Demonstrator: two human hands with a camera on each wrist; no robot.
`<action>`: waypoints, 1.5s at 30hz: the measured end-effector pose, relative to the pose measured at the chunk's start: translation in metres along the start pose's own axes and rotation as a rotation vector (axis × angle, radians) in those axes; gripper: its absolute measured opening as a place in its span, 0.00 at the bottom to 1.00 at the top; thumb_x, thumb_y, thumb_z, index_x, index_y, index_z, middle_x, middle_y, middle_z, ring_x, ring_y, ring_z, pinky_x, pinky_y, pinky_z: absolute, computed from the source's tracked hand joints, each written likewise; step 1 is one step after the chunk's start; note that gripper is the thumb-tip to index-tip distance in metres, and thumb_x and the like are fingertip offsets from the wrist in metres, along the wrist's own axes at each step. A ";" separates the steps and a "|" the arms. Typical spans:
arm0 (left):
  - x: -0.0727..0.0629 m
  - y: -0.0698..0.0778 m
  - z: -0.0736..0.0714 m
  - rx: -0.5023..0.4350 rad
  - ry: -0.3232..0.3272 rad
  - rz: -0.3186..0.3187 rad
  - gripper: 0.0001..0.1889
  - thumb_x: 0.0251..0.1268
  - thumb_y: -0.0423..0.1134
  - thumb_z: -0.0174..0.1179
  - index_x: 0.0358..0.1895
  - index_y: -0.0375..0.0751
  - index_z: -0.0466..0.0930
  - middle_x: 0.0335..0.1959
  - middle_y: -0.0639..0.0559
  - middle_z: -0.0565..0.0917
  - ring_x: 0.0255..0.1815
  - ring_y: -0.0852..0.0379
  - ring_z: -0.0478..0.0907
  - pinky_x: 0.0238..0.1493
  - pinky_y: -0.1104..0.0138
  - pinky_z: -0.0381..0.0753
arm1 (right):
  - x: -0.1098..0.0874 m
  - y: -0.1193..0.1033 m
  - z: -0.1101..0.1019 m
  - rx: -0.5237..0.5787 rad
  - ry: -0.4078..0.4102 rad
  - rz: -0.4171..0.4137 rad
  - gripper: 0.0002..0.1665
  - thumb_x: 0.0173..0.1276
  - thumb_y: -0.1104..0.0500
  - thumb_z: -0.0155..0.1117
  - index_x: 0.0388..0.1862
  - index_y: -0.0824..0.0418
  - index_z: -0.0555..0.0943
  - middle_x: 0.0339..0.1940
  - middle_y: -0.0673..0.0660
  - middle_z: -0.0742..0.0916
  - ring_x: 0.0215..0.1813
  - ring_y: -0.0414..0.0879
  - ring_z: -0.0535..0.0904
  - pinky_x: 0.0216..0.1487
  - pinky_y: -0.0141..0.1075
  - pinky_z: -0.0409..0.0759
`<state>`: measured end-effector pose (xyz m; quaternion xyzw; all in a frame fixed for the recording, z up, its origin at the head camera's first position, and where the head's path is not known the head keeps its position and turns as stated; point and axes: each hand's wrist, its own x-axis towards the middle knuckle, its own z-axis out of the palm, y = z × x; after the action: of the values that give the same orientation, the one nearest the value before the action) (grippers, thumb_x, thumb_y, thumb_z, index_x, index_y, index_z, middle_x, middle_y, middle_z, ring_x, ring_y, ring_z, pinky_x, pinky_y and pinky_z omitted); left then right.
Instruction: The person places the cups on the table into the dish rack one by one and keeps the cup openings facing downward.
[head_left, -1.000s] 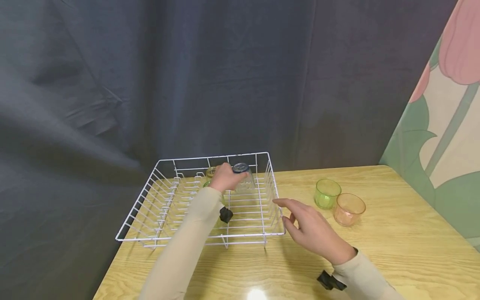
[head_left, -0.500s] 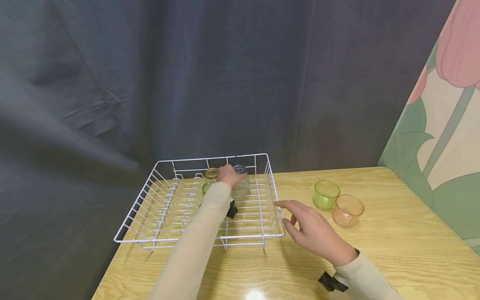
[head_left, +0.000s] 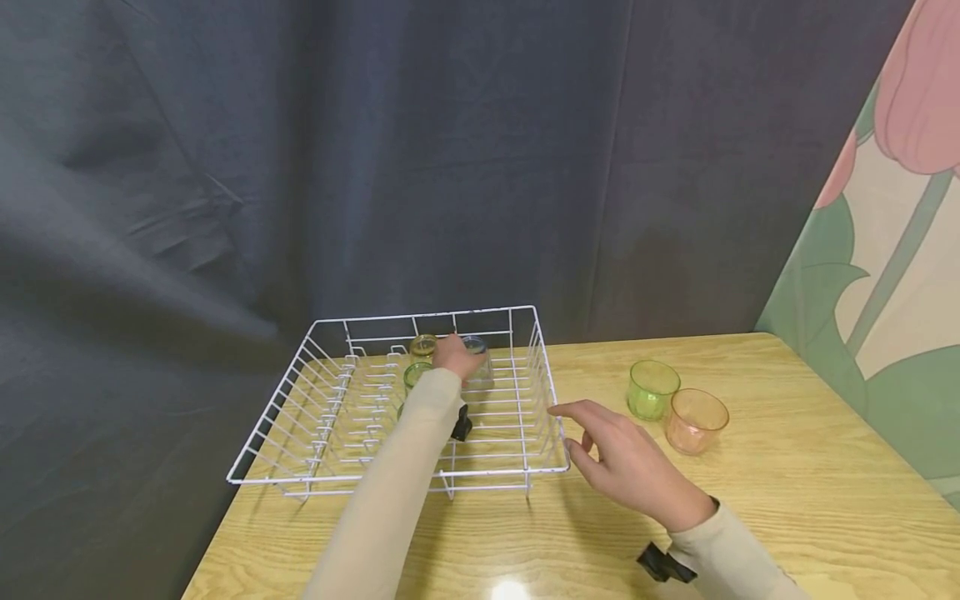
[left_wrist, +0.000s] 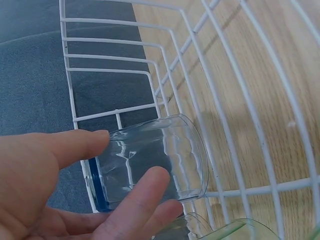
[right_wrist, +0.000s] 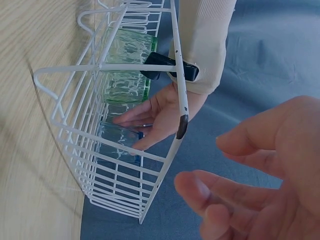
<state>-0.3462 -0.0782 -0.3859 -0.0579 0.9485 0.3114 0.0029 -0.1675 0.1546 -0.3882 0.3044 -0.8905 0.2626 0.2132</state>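
My left hand point(head_left: 457, 358) reaches into the white wire dish rack point(head_left: 397, 477) and grips a clear glass with a blue base point(left_wrist: 137, 152). The glass is upside down, its rim against the rack's wires and its base toward my palm. Thumb and fingers lie on opposite sides of it. Beside it are an upturned yellow glass point(head_left: 423, 345) and a green glass point(head_left: 416, 373); a second green glass point(right_wrist: 120, 89) is mostly hidden by my forearm in the head view. My right hand point(head_left: 626, 462) hovers at the rack's front right corner, fingers loosely bent, holding nothing.
A green cup point(head_left: 652, 390) and an orange cup point(head_left: 697, 422) stand upright on the wooden table point(head_left: 810, 467), right of the rack. Plate prongs line the rack's left half. A dark curtain point(head_left: 465, 167) hangs behind, and a flowered panel point(head_left: 900, 275) borders the right.
My left hand has lowered the blue-based glass and shifted it slightly left, close to the yellow glass. My right hand has stayed almost still.
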 end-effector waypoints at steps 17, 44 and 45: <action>0.000 -0.004 -0.011 -0.137 -0.072 -0.021 0.28 0.60 0.41 0.71 0.53 0.20 0.75 0.56 0.24 0.77 0.32 0.38 0.88 0.31 0.57 0.87 | 0.004 0.005 -0.003 0.002 0.008 0.011 0.24 0.63 0.66 0.67 0.59 0.57 0.79 0.45 0.47 0.86 0.28 0.28 0.71 0.24 0.25 0.71; -0.042 0.013 -0.049 -0.054 -0.190 0.129 0.19 0.69 0.46 0.62 0.41 0.28 0.76 0.48 0.31 0.81 0.19 0.47 0.85 0.26 0.64 0.85 | 0.002 0.033 -0.023 -0.090 -0.005 0.414 0.18 0.67 0.62 0.60 0.55 0.65 0.80 0.46 0.65 0.87 0.22 0.40 0.72 0.19 0.36 0.70; -0.049 0.014 -0.051 -0.043 -0.199 0.146 0.18 0.69 0.47 0.62 0.40 0.30 0.77 0.45 0.33 0.82 0.17 0.51 0.83 0.25 0.65 0.84 | 0.002 0.035 -0.024 -0.097 -0.008 0.431 0.18 0.67 0.62 0.60 0.55 0.66 0.80 0.46 0.67 0.87 0.21 0.41 0.71 0.19 0.36 0.69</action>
<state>-0.2976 -0.0919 -0.3345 0.0423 0.9384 0.3351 0.0731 -0.1863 0.1921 -0.3808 0.0977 -0.9474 0.2575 0.1630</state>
